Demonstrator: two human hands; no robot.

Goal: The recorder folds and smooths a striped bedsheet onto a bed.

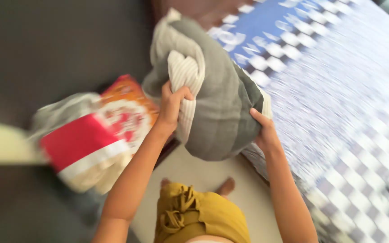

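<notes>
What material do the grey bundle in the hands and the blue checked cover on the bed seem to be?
Grey striped folded bundle: soft woven cloth, matte; it creases and bulges under the grip. Blue-and-white checked bed cover: probably printed fabric, matte; blur hides its weave.

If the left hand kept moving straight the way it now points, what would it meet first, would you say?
The left hand already grips the grey striped bundle; pushing on, it would likely just press deeper into that cloth, though blur hides depth.

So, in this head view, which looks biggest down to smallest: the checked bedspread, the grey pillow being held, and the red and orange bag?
1. Checked blue and white bedspread, filling the right side.
2. Grey pillow, held in both hands; it is nearer the camera, so it may look enlarged.
3. Red and orange bag, blurred.
</notes>
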